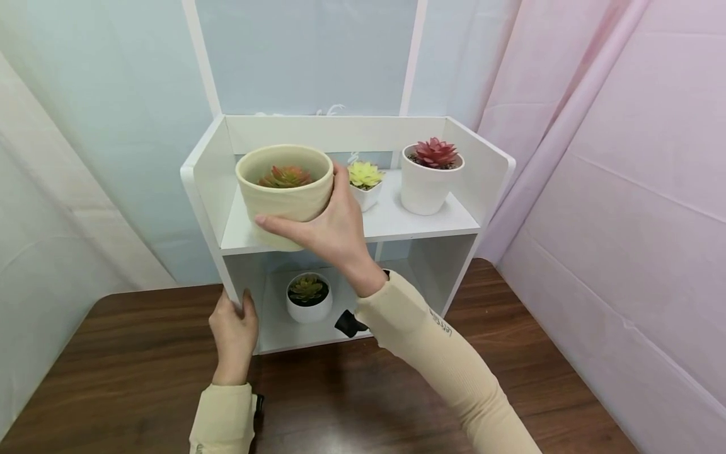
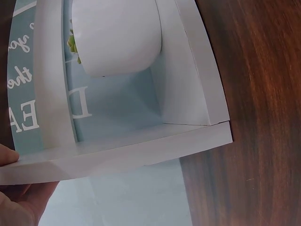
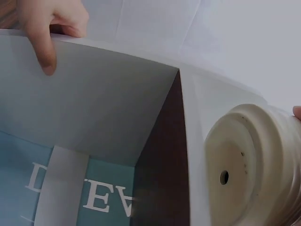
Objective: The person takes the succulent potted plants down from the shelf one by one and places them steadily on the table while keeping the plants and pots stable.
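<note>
My right hand grips a cream plant pot holding a red-green succulent, thumb across its front and fingers around its right side. The pot is in front of the left part of the upper shelf in the head view. Its round base with a drain hole faces the right wrist camera. My left hand grips the front edge of the left side panel of a white two-tier shelf unit, low down, thumb on the inner face.
On the upper shelf stand a small white pot with a yellow-green succulent and a white pot with a red succulent. A round white pot sits on the lower shelf. The unit stands on a dark wooden table, with curtains behind.
</note>
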The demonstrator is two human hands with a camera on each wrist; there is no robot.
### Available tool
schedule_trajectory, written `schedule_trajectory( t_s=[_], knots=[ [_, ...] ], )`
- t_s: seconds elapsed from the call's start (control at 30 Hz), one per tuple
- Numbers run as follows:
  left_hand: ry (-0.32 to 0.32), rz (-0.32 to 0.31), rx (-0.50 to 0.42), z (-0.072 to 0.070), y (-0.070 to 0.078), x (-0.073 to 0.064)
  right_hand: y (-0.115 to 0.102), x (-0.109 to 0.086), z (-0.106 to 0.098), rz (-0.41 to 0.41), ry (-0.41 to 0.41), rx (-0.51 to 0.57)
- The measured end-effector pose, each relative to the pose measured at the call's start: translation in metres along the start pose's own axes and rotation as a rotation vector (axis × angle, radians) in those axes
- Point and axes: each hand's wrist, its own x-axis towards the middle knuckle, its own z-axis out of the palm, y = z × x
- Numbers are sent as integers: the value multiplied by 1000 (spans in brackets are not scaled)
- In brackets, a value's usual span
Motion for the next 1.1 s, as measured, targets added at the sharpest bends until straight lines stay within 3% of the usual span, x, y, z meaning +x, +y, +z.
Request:
schedule_trajectory(
  t_s=[0.37,0.77,1.1],
  knots=[
    [-7,-9,12,0,1,1,-11,-15,-4,-33,-50,53],
    [-10,9,17,-1,-1,0,-16,-29,-8,-87,-67,15],
    [-14,9,22,-1,0,0,-20,-42,-11,-56,-105,37]
  ],
)
